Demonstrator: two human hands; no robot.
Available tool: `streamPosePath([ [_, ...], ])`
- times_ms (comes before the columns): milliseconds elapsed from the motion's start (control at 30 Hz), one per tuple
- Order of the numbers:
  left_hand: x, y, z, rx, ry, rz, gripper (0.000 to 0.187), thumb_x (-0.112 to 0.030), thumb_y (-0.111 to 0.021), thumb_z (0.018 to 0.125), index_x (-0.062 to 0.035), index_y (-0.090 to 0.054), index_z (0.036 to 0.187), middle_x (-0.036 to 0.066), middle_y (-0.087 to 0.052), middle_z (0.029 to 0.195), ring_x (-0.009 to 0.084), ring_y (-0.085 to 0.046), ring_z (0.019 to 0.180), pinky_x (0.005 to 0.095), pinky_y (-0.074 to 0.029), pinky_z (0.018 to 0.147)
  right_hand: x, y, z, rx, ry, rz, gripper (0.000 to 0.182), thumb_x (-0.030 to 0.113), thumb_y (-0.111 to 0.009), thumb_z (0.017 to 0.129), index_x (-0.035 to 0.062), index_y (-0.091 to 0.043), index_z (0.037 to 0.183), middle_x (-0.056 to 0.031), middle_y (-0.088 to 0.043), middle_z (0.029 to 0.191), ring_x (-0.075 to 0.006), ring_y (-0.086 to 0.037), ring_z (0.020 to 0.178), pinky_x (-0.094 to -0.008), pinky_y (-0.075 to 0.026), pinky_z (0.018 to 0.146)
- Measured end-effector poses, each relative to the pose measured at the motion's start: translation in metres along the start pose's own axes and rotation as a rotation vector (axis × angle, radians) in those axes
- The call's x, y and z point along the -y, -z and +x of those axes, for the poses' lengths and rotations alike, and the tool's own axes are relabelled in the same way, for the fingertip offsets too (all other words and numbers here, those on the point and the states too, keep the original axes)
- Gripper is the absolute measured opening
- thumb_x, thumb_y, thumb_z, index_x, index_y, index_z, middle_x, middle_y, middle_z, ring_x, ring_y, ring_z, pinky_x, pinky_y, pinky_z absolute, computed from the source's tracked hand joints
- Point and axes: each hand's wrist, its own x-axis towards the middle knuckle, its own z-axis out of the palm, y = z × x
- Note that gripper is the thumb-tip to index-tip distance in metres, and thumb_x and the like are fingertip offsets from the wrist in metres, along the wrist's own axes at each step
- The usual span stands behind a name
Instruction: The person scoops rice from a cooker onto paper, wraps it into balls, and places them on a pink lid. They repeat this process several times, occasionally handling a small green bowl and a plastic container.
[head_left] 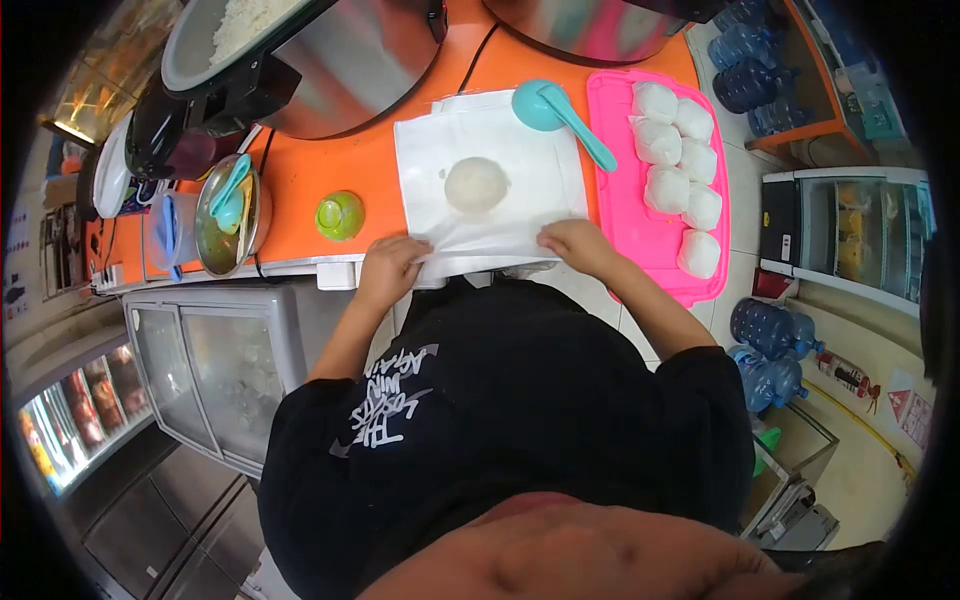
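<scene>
A white paper sheet (425, 150) lies on the orange counter in front of me, with a round flat mound of white rice (476, 186) in its middle. My left hand (395, 265) is closed on the sheet's near left corner. At the near right corner, the fingers of my right hand (580, 245) pinch the same paper. The near edge looks slightly raised and creased between both hands. A turquoise rice scoop (540, 105) rests on the sheet's far right corner, its handle reaching toward the pink tray. Left of the paper sits a small green bowl (340, 215).
Several white wrapped packets (658, 142) lie on the pink tray (625, 240) at right. A large rice cooker (350, 70) stands at the back left, another cooker (590, 30) behind the paper. A metal bowl with utensils (215, 245) is at left. Below it stands a glass-topped chest freezer (235, 370).
</scene>
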Motion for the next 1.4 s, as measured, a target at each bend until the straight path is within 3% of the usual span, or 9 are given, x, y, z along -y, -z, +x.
streamPosePath([
  [233, 0.013, -0.007, 0.016, -0.171, 0.606, -0.615, 0.02, -0.019, -0.052, 0.086, -0.0008, -0.061, 0.087, 0.008, -0.06, 0.072, 0.0131, -0.056, 0.065, 0.0248, -0.042, 0.055, -0.006, 0.013, 0.03, -0.338, 0.285, -0.072, 0.018, 0.016, -0.065, 0.074, 0.0025, -0.061, 0.085, -0.0131, -0.063, 0.083, -0.0243, -0.061, 0.082, -0.0348, -0.047, 0.074],
  [400, 0.011, -0.025, 0.041, -0.411, 0.67, -0.794, 0.026, -0.022, -0.047, 0.089, 0.0008, -0.058, 0.085, 0.008, -0.054, 0.06, 0.0142, -0.052, 0.055, 0.0288, -0.041, 0.052, -0.052, -0.01, 0.087, -0.588, -0.068, 0.202, 0.026, 0.027, -0.062, 0.077, 0.0018, -0.062, 0.085, -0.0162, -0.061, 0.077, -0.0319, -0.06, 0.074, -0.0379, -0.047, 0.068],
  [633, 0.025, -0.039, 0.065, -0.076, 0.744, 0.082, 0.026, -0.03, -0.047, 0.087, -0.0054, -0.053, 0.081, 0.013, -0.059, 0.067, 0.0313, -0.057, 0.062, 0.0403, -0.046, 0.06, -0.055, -0.027, 0.104, -0.53, -0.388, -0.266, 0.029, 0.032, -0.058, 0.079, 0.0031, -0.059, 0.083, -0.0193, -0.06, 0.077, -0.0342, -0.059, 0.074, -0.0429, -0.046, 0.065],
  [700, 0.026, -0.026, 0.071, -0.001, 0.774, 0.085, 0.025, -0.031, -0.053, 0.082, -0.0091, -0.056, 0.092, 0.013, -0.059, 0.092, 0.0313, -0.057, 0.078, 0.04, -0.046, 0.07, -0.05, -0.009, 0.099, -0.57, -0.346, -0.292, 0.027, 0.029, -0.059, 0.078, 0.0039, -0.058, 0.088, -0.018, -0.061, 0.079, -0.0338, -0.059, 0.075, -0.0431, -0.046, 0.066],
  [933, 0.063, -0.027, 0.114, -0.267, 0.593, 0.271, 0.037, -0.032, -0.063, 0.073, -0.0215, -0.057, 0.109, 0.014, -0.041, 0.125, 0.0339, -0.04, 0.108, 0.0464, -0.033, 0.089, -0.042, 0.054, 0.148, -0.583, -0.221, -0.159, 0.037, 0.019, -0.063, 0.071, 0.0048, -0.055, 0.104, -0.0153, -0.059, 0.094, -0.0302, -0.056, 0.088, -0.0376, -0.044, 0.078],
  [1067, 0.064, -0.028, 0.107, -0.256, 0.448, 0.196, 0.031, -0.025, -0.066, 0.069, -0.0209, -0.06, 0.099, 0.013, -0.041, 0.124, 0.0352, -0.04, 0.108, 0.0478, -0.032, 0.087, 0.044, 0.084, 0.16, -0.517, 0.308, -0.46, 0.049, 0.015, -0.066, 0.067, 0.0085, -0.052, 0.113, -0.0128, -0.057, 0.105, -0.0265, -0.052, 0.102, -0.0377, -0.039, 0.089],
  [1267, 0.015, -0.018, 0.076, -0.414, 0.282, 0.201, 0.021, -0.009, -0.06, 0.069, -0.011, -0.056, 0.089, 0.014, -0.05, 0.11, 0.032, -0.045, 0.101, 0.0454, -0.036, 0.081, 0.059, 0.125, 0.194, 0.655, 0.13, -0.276, 0.059, 0.014, -0.07, 0.063, 0.0107, -0.051, 0.118, -0.0093, -0.061, 0.09, -0.0229, -0.058, 0.084, -0.0344, -0.045, 0.075],
  [1333, -0.008, -0.025, 0.061, 0.144, 0.044, -0.125, 0.034, -0.009, -0.057, 0.071, -0.0091, -0.052, 0.105, 0.015, -0.044, 0.121, 0.0317, -0.043, 0.11, 0.0464, -0.036, 0.087, 0.06, 0.124, 0.194, 0.696, 0.186, -0.228, 0.057, 0.018, -0.071, 0.064, 0.011, -0.052, 0.117, -0.0069, -0.061, 0.086, -0.0204, -0.057, 0.081, -0.0333, -0.045, 0.075],
  [1400, -0.026, -0.035, 0.056, 0.064, 0.026, -0.062, 0.043, -0.011, -0.056, 0.073, -0.0097, -0.047, 0.115, 0.015, -0.039, 0.127, 0.0311, -0.039, 0.116, 0.047, -0.032, 0.092, 0.032, 0.101, 0.202, 0.403, 0.499, -0.145, 0.049, 0.018, -0.066, 0.07, 0.0107, -0.053, 0.117, -0.0083, -0.062, 0.089, -0.0232, -0.058, 0.083, -0.0346, -0.044, 0.075],
])
